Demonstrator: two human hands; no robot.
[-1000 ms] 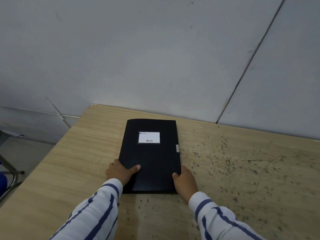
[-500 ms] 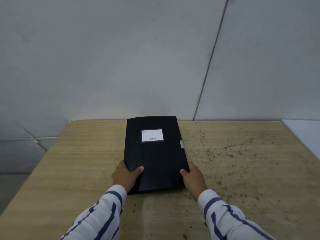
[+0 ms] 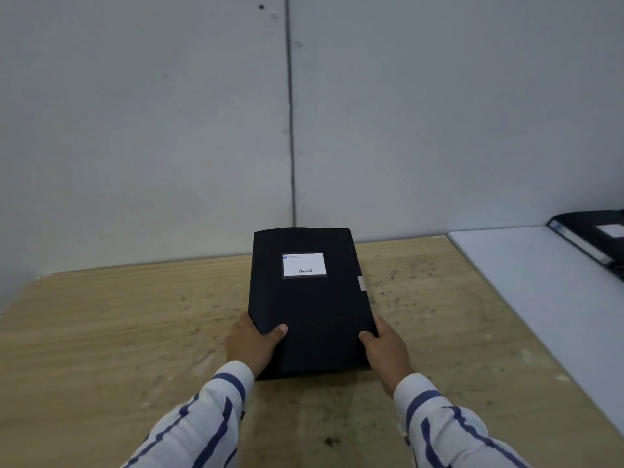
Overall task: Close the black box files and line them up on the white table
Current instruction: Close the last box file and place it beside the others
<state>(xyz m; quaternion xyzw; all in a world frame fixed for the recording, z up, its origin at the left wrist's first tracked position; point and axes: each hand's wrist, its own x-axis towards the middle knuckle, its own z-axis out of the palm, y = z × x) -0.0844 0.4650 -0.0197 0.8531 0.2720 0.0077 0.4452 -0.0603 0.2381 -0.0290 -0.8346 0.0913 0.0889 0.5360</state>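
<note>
Holding one closed black box file are two hands, one at each near corner. The left hand grips the near left corner, with its thumb on the top cover and the other fingers hidden under the file. The right hand grips the near right corner in the same way, thumb on top. Both sleeves are white with blue stripes.

This file is above the wooden table, and its far end looks raised, because its far edge covers the bottom of the wall. Whether the near end touches the wood I cannot tell. The long axis of the file goes from the person toward the wall, with the far end leaning slightly to the left. One white label sits on the cover near the far end, and one small grey tab is on the right long edge.

To the right of the held file, just beside the wooden table, is the white table. On its far right part lies a second black box file, cut by the picture edge, well apart from the first one. So two files are counted, two hands and two tables.

Behind the held file, one dark vertical seam divides the grey wall.
</note>
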